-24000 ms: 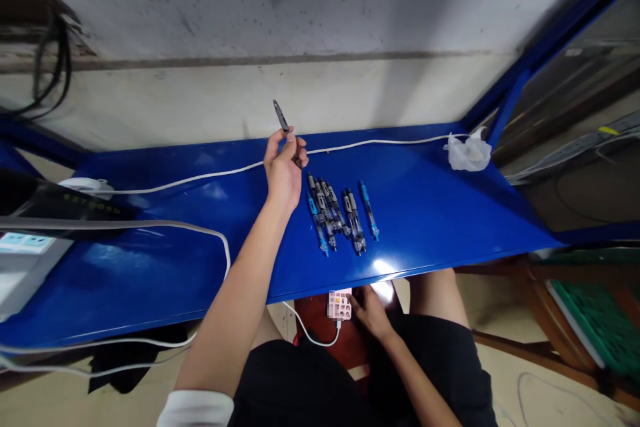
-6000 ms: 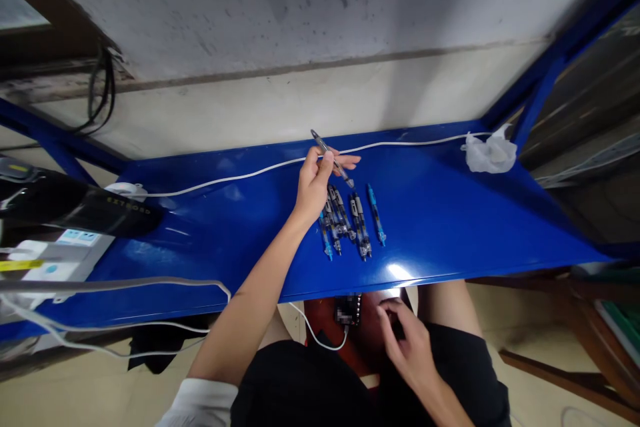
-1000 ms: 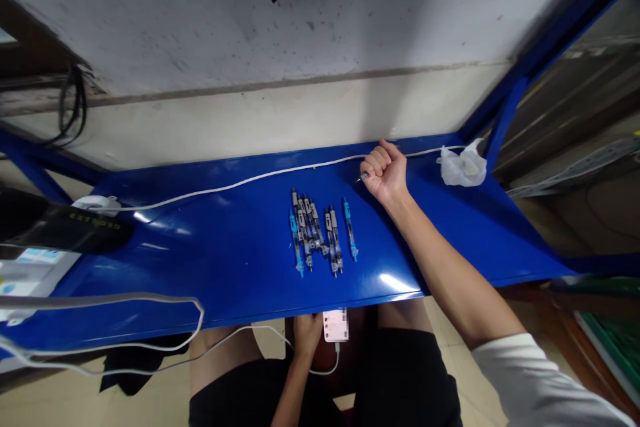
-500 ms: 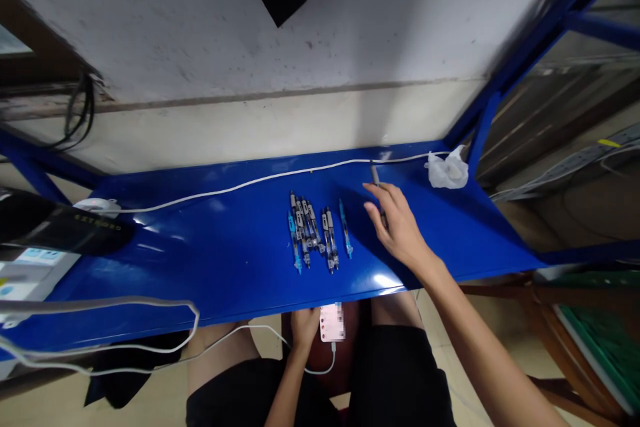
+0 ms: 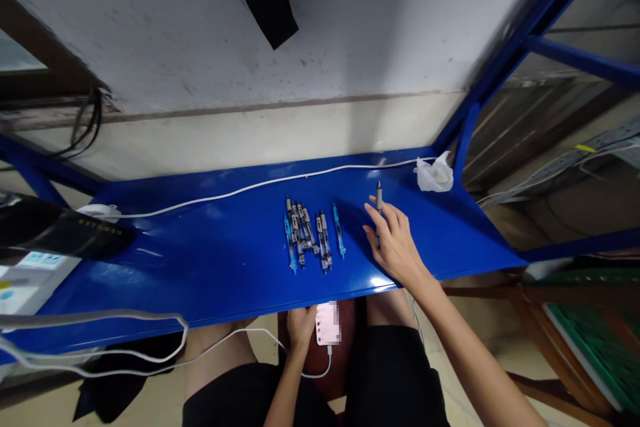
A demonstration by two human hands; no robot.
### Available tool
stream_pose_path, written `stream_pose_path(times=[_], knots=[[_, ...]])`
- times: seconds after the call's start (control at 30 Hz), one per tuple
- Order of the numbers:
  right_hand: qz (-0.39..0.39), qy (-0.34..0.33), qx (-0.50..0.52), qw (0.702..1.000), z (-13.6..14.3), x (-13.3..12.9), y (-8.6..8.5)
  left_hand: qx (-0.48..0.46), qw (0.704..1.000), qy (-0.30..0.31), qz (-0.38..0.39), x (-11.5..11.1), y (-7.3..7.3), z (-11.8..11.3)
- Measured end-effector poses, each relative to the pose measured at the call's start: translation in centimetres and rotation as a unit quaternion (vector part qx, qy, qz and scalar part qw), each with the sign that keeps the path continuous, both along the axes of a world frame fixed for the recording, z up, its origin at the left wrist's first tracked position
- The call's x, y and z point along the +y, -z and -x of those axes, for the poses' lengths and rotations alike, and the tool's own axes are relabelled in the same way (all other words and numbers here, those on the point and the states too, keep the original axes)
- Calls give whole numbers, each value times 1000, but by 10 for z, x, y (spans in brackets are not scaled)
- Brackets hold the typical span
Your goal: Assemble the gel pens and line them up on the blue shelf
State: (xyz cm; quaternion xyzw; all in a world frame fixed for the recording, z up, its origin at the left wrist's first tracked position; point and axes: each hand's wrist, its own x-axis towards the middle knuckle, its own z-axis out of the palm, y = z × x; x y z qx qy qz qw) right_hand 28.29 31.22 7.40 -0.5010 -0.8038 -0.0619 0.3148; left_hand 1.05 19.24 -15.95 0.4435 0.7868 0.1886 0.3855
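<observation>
My right hand (image 5: 397,240), over the right part of the blue table (image 5: 210,260), is closed round a grey-and-black pen (image 5: 379,195). The pen's grey end points toward the wall, and part of it is hidden by my fingers. Left of that hand lies a single blue pen (image 5: 339,230). Two grey-and-black pens (image 5: 323,240) lie side by side next to it. Further left is a loose bunch of several grey-and-black pens (image 5: 303,227), with a blue pen (image 5: 291,245) along its left side. Below the table edge, my left hand (image 5: 301,328) holds a phone (image 5: 326,323); its fingertips are hidden.
A white cable (image 5: 240,193) runs along the table's back. At the right back corner sits a crumpled white plastic bag (image 5: 434,173). A black object (image 5: 65,227) and a white box (image 5: 35,280) stand at the left. A charging cable (image 5: 320,375) hangs from the phone.
My right hand has turned slightly, so more of the pen shows and it points more directly at the wall. The view has shifted a little. The pens on the table lie as before.
</observation>
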Motion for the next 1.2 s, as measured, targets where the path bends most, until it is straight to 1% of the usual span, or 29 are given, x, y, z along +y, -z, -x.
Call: stream_pose_path(times=[0.17, 0.33, 0.5, 0.63, 0.77, 0.9, 1.0, 1.1, 1.2], knots=[[7, 3, 18, 1000, -1, 0, 1, -29, 999, -1, -26, -6, 7, 7], [2, 0, 37, 999, -2, 0, 1, -62, 997, 4, -36, -17, 14, 11], [-6, 3, 53, 999, -2, -2, 1, -81, 995, 0, -61, -27, 19, 12], [-6, 1, 60, 998, -2, -3, 0, -97, 992, -7, -76, -29, 21, 12], [21, 1, 44, 999, -3, -1, 1, -130, 988, -9, -82, -31, 18, 10], [98, 14, 10, 995, -2, 2, 1, -169, 980, 3, -102, -38, 13, 10], [141, 29, -3, 990, 0, 4, 0, -177, 977, 17, -114, -42, 9, 11], [161, 30, -14, 986, 2, 5, -1, -171, 980, 14, -98, -37, 6, 11], [173, 27, -24, 984, 2, 6, -1, -129, 990, 12, -55, -28, 4, 10]])
